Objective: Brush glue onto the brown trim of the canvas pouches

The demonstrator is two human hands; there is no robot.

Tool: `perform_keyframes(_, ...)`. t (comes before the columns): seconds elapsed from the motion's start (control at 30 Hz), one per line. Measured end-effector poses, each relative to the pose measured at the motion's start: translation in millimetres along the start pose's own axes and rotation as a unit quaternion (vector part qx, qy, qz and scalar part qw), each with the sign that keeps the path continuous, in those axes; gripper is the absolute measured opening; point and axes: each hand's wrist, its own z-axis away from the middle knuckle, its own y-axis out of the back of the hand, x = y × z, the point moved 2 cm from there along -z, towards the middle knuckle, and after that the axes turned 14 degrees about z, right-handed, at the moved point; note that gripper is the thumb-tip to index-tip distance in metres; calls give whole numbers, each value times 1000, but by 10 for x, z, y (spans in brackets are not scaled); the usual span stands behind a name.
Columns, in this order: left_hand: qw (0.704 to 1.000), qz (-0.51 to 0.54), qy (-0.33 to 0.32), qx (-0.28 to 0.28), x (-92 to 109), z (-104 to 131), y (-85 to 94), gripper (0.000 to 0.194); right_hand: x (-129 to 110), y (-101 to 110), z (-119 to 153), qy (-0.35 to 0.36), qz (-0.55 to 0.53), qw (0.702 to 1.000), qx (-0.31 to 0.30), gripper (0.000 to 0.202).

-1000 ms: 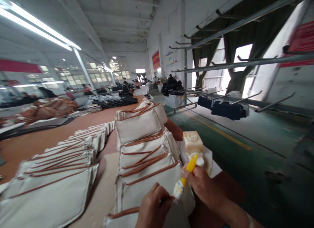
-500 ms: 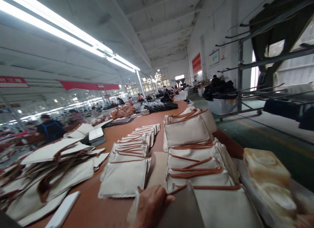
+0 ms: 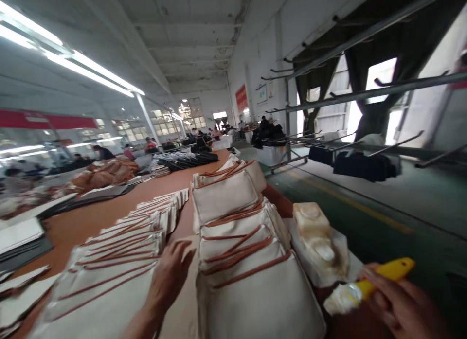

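Observation:
My left hand [image 3: 171, 271] is over the gap between two rows of cream fabric pieces, its fingers bent but apart with nothing in them. Beside it on the left lies an overlapping row of cream pouch-like pieces [image 3: 98, 293] with brown trim. To its right is a taller stack of similar cream pieces [image 3: 255, 297]. Part of a plain beige sheet [image 3: 182, 305] shows below the fingers. My right hand [image 3: 397, 300] grips a paintbrush [image 3: 388, 271] by its yellow handle; pale paste covers the bristles, which point left. A paste-crusted container [image 3: 314, 227] stands just beyond the brush.
The brown tabletop [image 3: 153, 186] carries white panels [image 3: 22, 239] on the left, with brown and dark piles farther back. A metal rack with prongs [image 3: 288, 100] stands at the right across the green floor [image 3: 346, 207]. Several people sit in the background.
My view has swung right. My left hand has let go of a cream piece, which now lies on the left row. My right hand has come into view with the brush.

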Motion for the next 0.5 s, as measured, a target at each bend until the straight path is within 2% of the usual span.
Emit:
perform_keyframes(0.1,984,150,-21,-90,944,-77,-692,22,-89,-41,-23,-11,-35,999,-5,46)
perform_keyframes(0.17,972,185,-23,-141,1496,-129,-1009,17,-117,-56,-21,-7,-45,999,-3,48)
perform_keyframes(0.23,967,186,-7,-176,1874,-190,-1221,14,-98,-21,-24,-2,-52,999,7,51)
perform_keyframes(0.33,967,169,30,-189,2130,-279,-1399,14,-1,95,-69,4,-52,999,7,52)
perform_keyframes(0.4,967,160,50,-192,2184,-315,-1464,13,62,159,-122,11,-40,999,0,51)
perform_keyframes(0.5,960,161,77,-214,2217,-323,-1524,11,78,168,-208,40,-5,999,23,48)
